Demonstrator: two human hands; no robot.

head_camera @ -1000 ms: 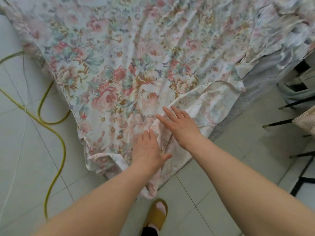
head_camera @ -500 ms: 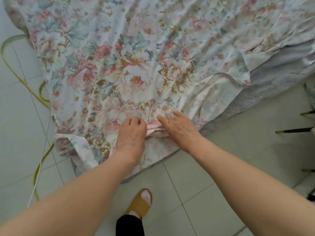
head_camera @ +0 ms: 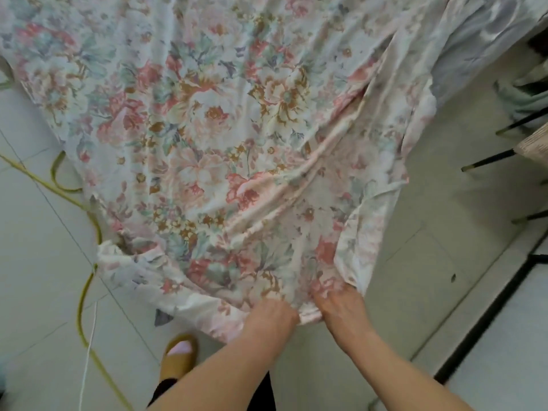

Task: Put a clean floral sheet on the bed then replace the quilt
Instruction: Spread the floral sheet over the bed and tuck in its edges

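Note:
A floral sheet (head_camera: 213, 137) with pink and brown flowers lies spread over the bed and hangs down toward me, with long creases running to its near hem. My left hand (head_camera: 271, 320) grips that hem, fingers curled into the cloth. Close to its right, my right hand (head_camera: 341, 304) grips the same hem at a corner fold. The cloth is pulled out taut above the floor. A grey-lilac cover (head_camera: 486, 34) shows under the sheet at the upper right. The quilt is not recognisable in view.
Pale floor tiles (head_camera: 38, 262) lie all around. A yellow cable (head_camera: 80, 301) and a thin white cord (head_camera: 89, 351) run along the left floor. My foot in a yellow slipper (head_camera: 178, 358) stands below the hem. Dark furniture legs (head_camera: 489, 161) stand at the right.
Both hands went from lying on the folded-over corner to gripping the hem, then drew it back toward me. The fold on the right has opened out and the sheet hangs lower.

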